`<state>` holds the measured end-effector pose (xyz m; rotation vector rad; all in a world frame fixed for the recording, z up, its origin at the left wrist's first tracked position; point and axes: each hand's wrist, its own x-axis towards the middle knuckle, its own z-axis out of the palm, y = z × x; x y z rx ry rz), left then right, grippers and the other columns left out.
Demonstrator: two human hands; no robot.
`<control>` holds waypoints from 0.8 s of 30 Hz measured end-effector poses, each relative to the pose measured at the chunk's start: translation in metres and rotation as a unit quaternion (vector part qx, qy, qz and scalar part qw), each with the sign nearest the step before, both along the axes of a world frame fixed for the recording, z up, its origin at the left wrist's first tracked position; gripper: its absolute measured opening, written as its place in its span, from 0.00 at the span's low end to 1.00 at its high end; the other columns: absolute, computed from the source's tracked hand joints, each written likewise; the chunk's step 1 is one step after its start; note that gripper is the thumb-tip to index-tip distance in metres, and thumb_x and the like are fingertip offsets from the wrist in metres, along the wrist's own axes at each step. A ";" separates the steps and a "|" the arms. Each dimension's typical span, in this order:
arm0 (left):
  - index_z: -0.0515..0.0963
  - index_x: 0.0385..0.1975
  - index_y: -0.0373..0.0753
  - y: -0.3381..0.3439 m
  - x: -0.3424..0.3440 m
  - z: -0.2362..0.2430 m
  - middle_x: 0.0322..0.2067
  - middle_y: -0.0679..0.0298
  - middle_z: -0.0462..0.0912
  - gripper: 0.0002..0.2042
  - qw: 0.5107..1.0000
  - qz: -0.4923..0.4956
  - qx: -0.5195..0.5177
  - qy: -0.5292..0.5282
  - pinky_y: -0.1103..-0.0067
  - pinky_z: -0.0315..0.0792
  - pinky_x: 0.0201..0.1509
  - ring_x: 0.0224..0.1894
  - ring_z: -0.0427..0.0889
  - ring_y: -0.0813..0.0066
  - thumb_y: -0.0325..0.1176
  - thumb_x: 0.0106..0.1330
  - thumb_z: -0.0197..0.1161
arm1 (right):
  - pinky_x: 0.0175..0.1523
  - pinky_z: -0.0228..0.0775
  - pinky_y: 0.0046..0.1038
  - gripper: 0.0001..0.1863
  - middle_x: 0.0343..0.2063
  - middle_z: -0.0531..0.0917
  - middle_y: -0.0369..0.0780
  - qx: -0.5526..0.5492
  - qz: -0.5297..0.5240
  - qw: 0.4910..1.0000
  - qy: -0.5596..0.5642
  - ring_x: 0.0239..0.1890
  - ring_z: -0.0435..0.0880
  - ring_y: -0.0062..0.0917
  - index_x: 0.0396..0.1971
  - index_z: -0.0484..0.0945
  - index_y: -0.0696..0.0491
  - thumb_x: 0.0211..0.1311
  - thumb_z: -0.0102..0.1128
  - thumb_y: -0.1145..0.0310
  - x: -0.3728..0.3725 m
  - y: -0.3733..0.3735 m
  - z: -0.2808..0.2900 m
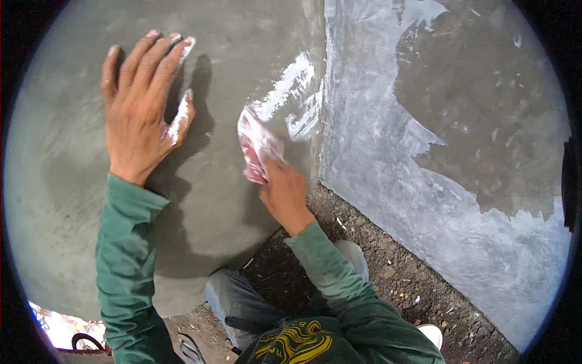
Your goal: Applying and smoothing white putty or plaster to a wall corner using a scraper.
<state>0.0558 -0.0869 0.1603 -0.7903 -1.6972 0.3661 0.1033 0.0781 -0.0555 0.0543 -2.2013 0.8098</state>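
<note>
My left hand (142, 103) lies on the grey plastered wall (66, 158) at the upper left, fingers apart, with white paste on its fingertips and thumb. My right hand (284, 193), slightly blurred at centre, grips a pink-red flat scraper (254, 145) smeared with white paste. The scraper is at the wall surface, just below and left of fresh white streaks (279, 88). These streaks sit near the inner corner where a second wall meets this one.
The right wall (394, 206) is partly coated in pale material, with bare grey patches. Rough dirt ground (388, 273) with small debris runs along its base, around my legs (239, 300). A dark curved object (85, 340) is at the lower left, beside a bright patch.
</note>
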 end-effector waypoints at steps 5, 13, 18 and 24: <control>0.69 0.61 0.49 -0.004 0.004 -0.001 0.60 0.68 0.71 0.29 0.998 -0.022 0.009 -0.050 0.64 0.45 0.76 0.67 0.63 0.71 0.34 0.55 0.60 | 0.44 0.76 0.31 0.19 0.44 0.83 0.43 -0.415 0.196 0.878 -0.134 0.44 0.83 0.30 0.49 0.76 0.56 0.55 0.60 0.78 0.024 0.058 -0.001; 0.68 0.61 0.52 -0.002 0.008 -0.004 0.60 0.72 0.69 0.32 0.997 -0.022 0.034 -0.064 0.66 0.43 0.78 0.67 0.62 0.74 0.32 0.51 0.63 | 0.42 0.73 0.27 0.16 0.37 0.84 0.39 -0.541 0.186 0.820 0.012 0.37 0.82 0.24 0.47 0.78 0.57 0.58 0.60 0.74 0.006 0.091 0.007; 0.67 0.62 0.53 -0.008 0.006 -0.006 0.61 0.73 0.69 0.32 0.997 -0.012 0.031 -0.068 0.66 0.43 0.78 0.67 0.62 0.75 0.35 0.51 0.63 | 0.46 0.74 0.39 0.25 0.44 0.82 0.51 -0.163 -0.133 0.978 0.010 0.42 0.83 0.41 0.54 0.73 0.58 0.52 0.53 0.79 -0.030 0.058 -0.004; 0.66 0.63 0.54 0.002 0.002 -0.008 0.59 0.72 0.71 0.31 0.998 -0.019 0.012 -0.065 0.65 0.43 0.77 0.66 0.64 0.74 0.37 0.54 0.60 | 0.49 0.69 0.46 0.31 0.44 0.80 0.53 -0.132 -0.140 0.981 0.028 0.46 0.78 0.53 0.59 0.69 0.55 0.50 0.54 0.82 -0.065 0.027 -0.040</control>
